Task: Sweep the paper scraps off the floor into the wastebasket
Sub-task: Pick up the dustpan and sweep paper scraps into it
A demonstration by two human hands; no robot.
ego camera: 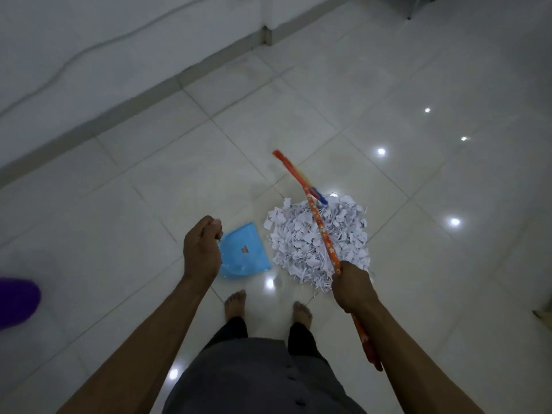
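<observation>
A heap of white paper scraps lies on the glossy tiled floor just ahead of my bare feet. My right hand grips the orange patterned broom handle, which slants up across the heap; the broom's orange and blue head is blurred at the heap's far edge. My left hand holds the handle of a blue dustpan, which hangs just left of the heap. The dustpan's grip is hidden under my fingers.
A purple container shows at the left edge, cut off by the frame. A white wall with a grey skirting runs diagonally across the upper left. A thin furniture leg stands at the top right.
</observation>
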